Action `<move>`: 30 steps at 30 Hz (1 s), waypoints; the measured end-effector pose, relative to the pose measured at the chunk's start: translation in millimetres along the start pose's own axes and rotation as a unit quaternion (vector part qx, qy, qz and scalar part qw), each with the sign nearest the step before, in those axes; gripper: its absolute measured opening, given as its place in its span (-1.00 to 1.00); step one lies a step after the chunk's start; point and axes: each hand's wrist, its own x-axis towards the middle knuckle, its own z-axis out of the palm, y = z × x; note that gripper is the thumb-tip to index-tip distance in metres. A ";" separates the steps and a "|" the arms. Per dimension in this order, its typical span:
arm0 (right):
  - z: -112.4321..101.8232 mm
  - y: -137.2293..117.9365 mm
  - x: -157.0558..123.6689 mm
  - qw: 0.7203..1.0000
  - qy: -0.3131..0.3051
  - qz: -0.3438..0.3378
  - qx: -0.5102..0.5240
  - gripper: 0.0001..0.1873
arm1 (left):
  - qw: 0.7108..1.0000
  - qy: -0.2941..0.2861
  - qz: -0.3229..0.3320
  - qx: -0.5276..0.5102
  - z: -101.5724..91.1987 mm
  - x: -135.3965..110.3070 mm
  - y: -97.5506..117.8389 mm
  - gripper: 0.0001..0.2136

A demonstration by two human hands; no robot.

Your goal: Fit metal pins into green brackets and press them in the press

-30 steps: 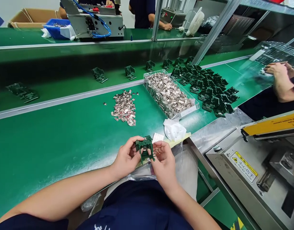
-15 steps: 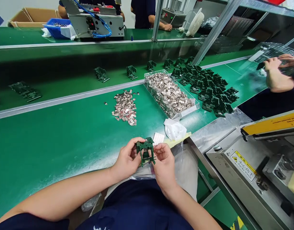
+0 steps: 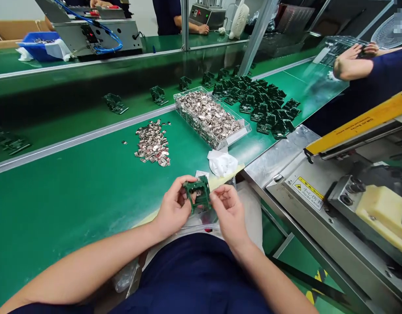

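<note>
Green bench mat (image 3: 73, 196) at left; left hand (image 3: 171, 211) closes thumb and fingers on the left side of a dark green plastic frame (image 3: 198, 192), held at the mat's edge, while right hand (image 3: 229, 216) pinches its right side.

green plastic bracket (image 3: 197, 194) | small, open-framed | held upright off table edge, between 2 hands

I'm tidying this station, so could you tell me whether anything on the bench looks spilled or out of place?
A loose heap of small metal pieces lies on the green mat, left of the clear tray holding the same pieces; a few strays sit apart.
</note>
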 end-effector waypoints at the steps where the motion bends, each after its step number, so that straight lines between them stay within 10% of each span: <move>1: -9.7 2.8 0.7 1.000 0.013 -0.002 -0.027 -0.77 | 1.000 0.007 -0.001 -0.012 4.8 7.9 -1.3 -0.71; 10: -15.5 54.2 -1.6 0.980 -0.171 0.062 -0.079 -0.58 | 1.000 0.008 0.001 -0.009 32.5 47.7 -35.0 -0.66; 24: -39.6 77.2 9.4 0.954 -0.188 -0.016 -0.232 -0.68 | 0.999 0.011 -0.007 -0.030 31.0 47.1 -36.5 -0.60; 30: -53.5 37.4 13.5 0.945 -0.127 -0.027 -0.300 -0.82 | 0.999 0.020 -0.016 -0.040 28.8 41.5 -31.4 -0.64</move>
